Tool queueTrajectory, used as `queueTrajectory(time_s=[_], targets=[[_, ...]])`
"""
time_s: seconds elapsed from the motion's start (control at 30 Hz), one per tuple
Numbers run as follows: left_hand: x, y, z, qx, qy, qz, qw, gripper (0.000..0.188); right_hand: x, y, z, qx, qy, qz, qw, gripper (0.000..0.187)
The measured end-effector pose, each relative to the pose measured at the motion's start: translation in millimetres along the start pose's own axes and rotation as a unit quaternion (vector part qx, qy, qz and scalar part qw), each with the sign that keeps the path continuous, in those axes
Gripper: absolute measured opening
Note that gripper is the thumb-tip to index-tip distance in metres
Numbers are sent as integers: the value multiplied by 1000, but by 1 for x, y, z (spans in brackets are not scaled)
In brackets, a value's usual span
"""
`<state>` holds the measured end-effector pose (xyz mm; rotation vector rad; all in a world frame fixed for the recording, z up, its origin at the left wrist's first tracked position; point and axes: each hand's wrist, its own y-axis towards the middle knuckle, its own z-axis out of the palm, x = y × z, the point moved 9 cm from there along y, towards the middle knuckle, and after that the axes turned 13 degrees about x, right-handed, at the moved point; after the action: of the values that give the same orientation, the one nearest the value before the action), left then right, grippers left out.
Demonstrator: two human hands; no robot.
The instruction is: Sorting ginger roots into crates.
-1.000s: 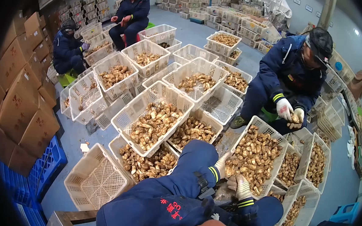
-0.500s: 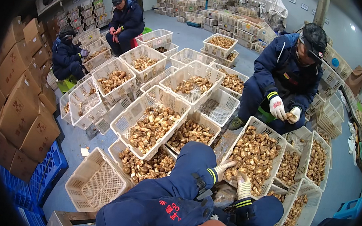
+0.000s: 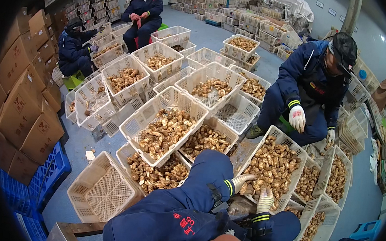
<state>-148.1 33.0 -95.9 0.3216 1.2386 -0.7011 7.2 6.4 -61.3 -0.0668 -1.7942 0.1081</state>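
Knobbly brown-and-cream mushrooms fill a white plastic crate [image 3: 299, 161] that leans before my knees. My left hand [image 3: 241, 182], in a pale glove, lies at its near left edge with fingers stretched over the mushrooms [image 3: 271, 165]. Beside it my right hand [image 3: 266, 200], in a striped cream glove, has its fingers bent at the crate's near end. What lies in those fingers is too small to make out. Left of my raised knee, a tilted crate [image 3: 183, 99] holds more mushrooms and rests on other filled crates.
An empty white crate [image 3: 101, 188] stands at my left. Across from me a co-worker [image 3: 313, 84] sits among crates; two others sit farther back left. Cardboard boxes [image 3: 30, 107] and blue pallets [image 3: 53, 173] line the left side. Stacked crates [image 3: 237, 15] stand at the back.
My hands stay at the same crate with slight finger movement. The co-worker opposite has parted their hands, the right lowered toward a crate. A far co-worker has turned their head up.
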Motion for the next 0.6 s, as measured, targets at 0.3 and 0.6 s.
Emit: queueTrajectory(time_s=[0.3,0.6], targets=[[23,1,2,-35,-314,-50,948,61,-6,-3,-3,-16,58,5,998,29],[10,10,1,-26,-243,2,970,62,-58,9,12,87,120,53,988,42]])
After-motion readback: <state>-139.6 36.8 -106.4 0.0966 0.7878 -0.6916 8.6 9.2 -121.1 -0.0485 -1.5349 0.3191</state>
